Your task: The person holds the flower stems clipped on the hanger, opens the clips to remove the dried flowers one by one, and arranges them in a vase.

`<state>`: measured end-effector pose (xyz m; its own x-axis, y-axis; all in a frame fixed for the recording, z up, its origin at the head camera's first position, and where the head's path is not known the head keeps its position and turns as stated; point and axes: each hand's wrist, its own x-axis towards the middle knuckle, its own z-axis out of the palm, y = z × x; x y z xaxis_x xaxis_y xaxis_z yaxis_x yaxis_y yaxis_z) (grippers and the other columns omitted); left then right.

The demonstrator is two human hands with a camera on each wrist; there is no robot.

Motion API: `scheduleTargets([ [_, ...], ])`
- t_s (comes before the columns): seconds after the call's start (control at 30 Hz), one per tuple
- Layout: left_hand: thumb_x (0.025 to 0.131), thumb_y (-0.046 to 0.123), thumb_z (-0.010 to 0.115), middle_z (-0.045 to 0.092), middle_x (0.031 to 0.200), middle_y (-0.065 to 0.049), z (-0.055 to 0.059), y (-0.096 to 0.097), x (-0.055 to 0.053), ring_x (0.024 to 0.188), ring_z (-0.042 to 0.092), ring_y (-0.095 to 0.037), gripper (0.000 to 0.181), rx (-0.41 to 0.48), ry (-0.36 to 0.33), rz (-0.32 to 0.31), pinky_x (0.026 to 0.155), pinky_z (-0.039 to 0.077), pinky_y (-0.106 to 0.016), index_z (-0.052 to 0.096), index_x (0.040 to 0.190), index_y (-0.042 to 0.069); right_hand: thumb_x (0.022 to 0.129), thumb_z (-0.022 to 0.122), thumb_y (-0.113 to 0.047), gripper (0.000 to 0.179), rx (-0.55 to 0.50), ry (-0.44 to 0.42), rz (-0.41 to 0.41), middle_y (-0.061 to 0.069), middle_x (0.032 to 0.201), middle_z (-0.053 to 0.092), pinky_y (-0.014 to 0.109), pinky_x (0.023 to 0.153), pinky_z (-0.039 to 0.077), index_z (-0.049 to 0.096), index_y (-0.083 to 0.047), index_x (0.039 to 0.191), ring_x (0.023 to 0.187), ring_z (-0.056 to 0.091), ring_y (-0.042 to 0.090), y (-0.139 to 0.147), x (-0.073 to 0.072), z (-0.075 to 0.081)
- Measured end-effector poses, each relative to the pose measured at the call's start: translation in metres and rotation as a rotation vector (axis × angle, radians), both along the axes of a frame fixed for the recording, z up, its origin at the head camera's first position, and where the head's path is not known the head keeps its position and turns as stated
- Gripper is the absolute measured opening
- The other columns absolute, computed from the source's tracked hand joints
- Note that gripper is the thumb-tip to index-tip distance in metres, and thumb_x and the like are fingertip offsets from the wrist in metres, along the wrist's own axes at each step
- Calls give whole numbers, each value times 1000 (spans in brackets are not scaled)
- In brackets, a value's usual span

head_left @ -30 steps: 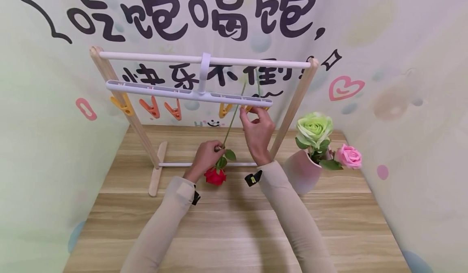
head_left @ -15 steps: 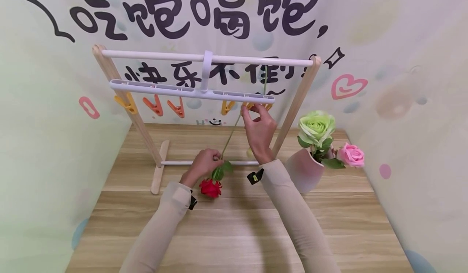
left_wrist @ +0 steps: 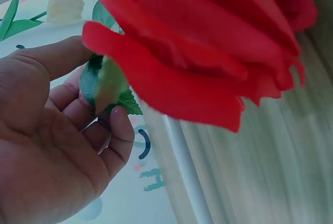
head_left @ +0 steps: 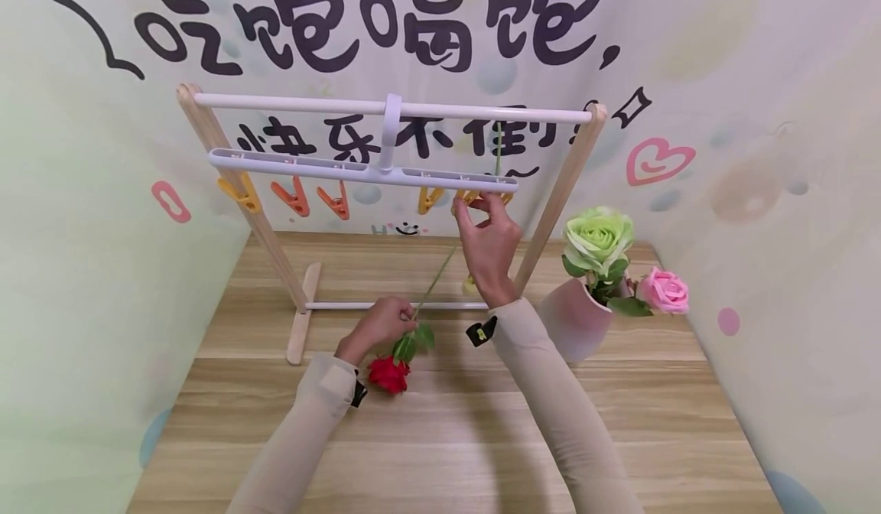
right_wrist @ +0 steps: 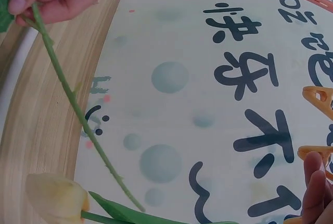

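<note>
orange clips [head_left: 339, 206]: two hang under the pale hanger [head_left: 303, 169].
left hand [head_left: 377, 329]: pinches the red rose [head_left: 389, 375] by its stem, close to the leaves [head_left: 404, 348].
red rose: bloom down, stem slanting up toward the right hand [head_left: 490, 246].
pale tulip [right_wrist: 57, 198]: bloom down, partly behind that hand.
right hand: pinches a yellow clip [head_left: 468, 196].
pink vase [head_left: 577, 321]: holds a green flower [head_left: 599, 240] and a pink flower [head_left: 664, 291].

The red rose [head_left: 388, 375] slants bloom-down below the pinched yellow clip [right_wrist: 309, 150].
</note>
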<state>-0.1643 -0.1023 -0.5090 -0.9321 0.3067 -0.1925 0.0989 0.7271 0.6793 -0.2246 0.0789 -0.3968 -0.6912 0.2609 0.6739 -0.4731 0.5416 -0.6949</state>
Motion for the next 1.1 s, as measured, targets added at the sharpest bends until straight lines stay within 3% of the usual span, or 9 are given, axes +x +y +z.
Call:
scheduleTargets([
  [0.13, 91, 12, 70, 57, 71, 2, -3, -1, 4, 61, 50, -10, 12, -5, -46, -1, 59, 42, -23, 67, 81, 6, 89, 74, -29, 33, -4, -6, 5, 9, 95, 76, 28, 58, 54, 69, -4, 110, 72, 72, 18, 0, 2, -2],
  [0.3, 92, 14, 70, 44, 61, 5, -5, -3, 7, 57, 43, -9, 21, -49, -44, -37, 57, 36, -23, 61, 73, 9, 90, 74, -29, 36, 7, -18, 25, 11, 94, 76, 30, 58, 54, 68, -1, 112, 63, 69, 20, 2, 8, -7],
  [0.47, 90, 13, 71, 48, 61, 6, -7, -7, 9, 56, 45, -8, 20, -57, -31, -54, 56, 37, -23, 62, 72, 10, 92, 71, -27, 30, 86, 0, 91, 10, 90, 76, 30, 57, 56, 70, 0, 107, 59, 68, 17, 4, 19, -20],
  [0.67, 89, 13, 71, 42, 58, 7, -4, -11, 10, 56, 41, -8, 28, -87, -21, -92, 57, 34, -23, 54, 66, 12, 94, 67, -16, 17, 327, 7, 288, 10, 92, 75, 30, 56, 56, 73, -2, 102, 67, 70, 16, 7, 38, -49],
  [0.87, 89, 11, 71, 40, 57, 7, 1, -15, 11, 55, 40, -8, 31, -95, -27, -118, 56, 33, -23, 51, 65, 13, 95, 67, -18, 19, 633, -183, 506, 4, 105, 72, 26, 63, 55, 72, -8, 111, 77, 69, 10, 10, 49, -84],
  [0.97, 89, 11, 71, 45, 60, 7, 3, -16, 12, 57, 43, -8, 24, -106, -31, -124, 58, 36, -24, 57, 70, 12, 93, 68, -19, 25, 778, -267, 562, 1, 112, 69, 23, 65, 54, 70, -11, 117, 81, 68, 7, 11, 49, -99],
  [1.1, 89, 11, 72, 52, 66, 5, 6, -17, 13, 59, 46, -9, 18, -124, -27, -141, 59, 39, -24, 61, 75, 10, 93, 70, -19, 29, 872, -305, 600, 0, 117, 66, 24, 70, 55, 69, -11, 120, 84, 69, 7, 11, 48, -114],
])
